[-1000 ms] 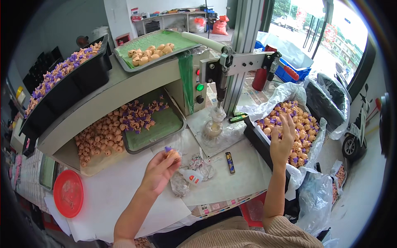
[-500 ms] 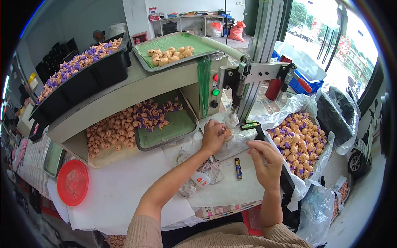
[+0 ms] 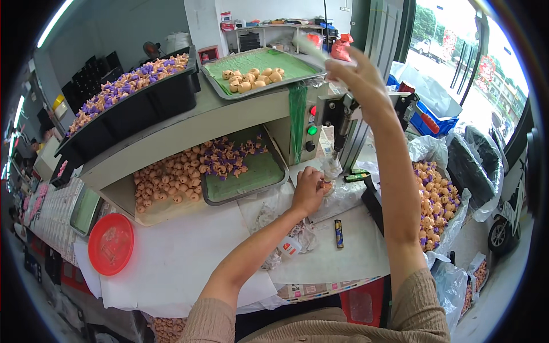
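My left hand (image 3: 309,191) is closed at the foot of the bench press, fingertips around a small peach-coloured doll part (image 3: 326,186) that they partly hide. Directly above is the press's plunger tip (image 3: 331,167), wrapped in clear plastic. My right hand (image 3: 361,77) is raised at the top of the press, beside the pale lever (image 3: 311,50). Motion smears its fingers, so the grip on the lever is unclear. Near my left forearm lie crumpled plastic and a small white bottle (image 3: 290,246). A dark battery-shaped stick (image 3: 339,234) rests on the white table covering.
Round doll heads (image 3: 171,180) and a tray of purple-clad bodies (image 3: 246,186) fill the shelf opening. Above stand a black bin (image 3: 131,106) and a green-lined tray (image 3: 214,71). Finished dolls (image 3: 437,200) fill a lined container at right. A red basin (image 3: 111,244) sits left.
My right hand has risen from beside the press base to the lever at the top. The lever has tilted upward. My left hand keeps its place at the press foot. The view has shifted slightly.
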`<state>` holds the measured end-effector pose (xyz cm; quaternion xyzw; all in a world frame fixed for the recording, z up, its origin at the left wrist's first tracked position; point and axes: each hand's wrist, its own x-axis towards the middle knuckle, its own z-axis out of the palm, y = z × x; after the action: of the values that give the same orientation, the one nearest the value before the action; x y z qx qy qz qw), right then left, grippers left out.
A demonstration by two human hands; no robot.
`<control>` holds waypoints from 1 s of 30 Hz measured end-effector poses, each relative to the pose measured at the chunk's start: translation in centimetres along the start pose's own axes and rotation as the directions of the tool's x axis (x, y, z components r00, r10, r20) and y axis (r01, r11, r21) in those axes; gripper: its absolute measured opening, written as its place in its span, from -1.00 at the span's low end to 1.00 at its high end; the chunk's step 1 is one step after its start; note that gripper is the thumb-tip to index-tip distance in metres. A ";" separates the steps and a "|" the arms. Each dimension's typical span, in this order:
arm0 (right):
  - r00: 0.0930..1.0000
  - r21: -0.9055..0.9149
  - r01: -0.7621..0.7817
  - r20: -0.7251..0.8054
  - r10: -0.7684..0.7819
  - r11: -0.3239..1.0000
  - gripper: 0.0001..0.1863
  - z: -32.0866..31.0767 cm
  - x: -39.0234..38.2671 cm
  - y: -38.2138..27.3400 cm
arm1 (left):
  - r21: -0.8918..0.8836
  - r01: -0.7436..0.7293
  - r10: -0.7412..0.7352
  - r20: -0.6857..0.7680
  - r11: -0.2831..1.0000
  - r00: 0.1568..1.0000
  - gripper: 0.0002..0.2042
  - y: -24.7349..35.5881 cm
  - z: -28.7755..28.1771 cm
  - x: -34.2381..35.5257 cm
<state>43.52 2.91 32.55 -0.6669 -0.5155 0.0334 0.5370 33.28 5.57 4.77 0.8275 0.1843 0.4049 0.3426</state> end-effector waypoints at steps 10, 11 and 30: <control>0.708 0.035 0.703 -0.125 -0.695 0.710 -0.70 -1.9 -16.6 2.7 | -0.187 0.118 -0.102 0.096 0.975 0.990 -0.59 -1.4 -6.2 -1.9; 0.748 0.193 0.642 -0.369 -0.551 0.742 -0.63 -0.4 -18.0 5.5 | -0.176 0.125 -0.111 0.087 0.977 0.990 -0.59 -1.4 -8.0 -2.3; 0.983 0.236 0.088 0.134 -0.122 0.968 -0.71 8.7 -27.9 3.6 | 0.830 0.278 -0.083 -0.272 0.484 0.959 -0.52 -13.4 -31.5 -11.7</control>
<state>27.64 -10.98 12.01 -0.5679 -0.5814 0.1132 0.5716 0.79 21.30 2.57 0.8193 0.4796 0.3000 -0.0936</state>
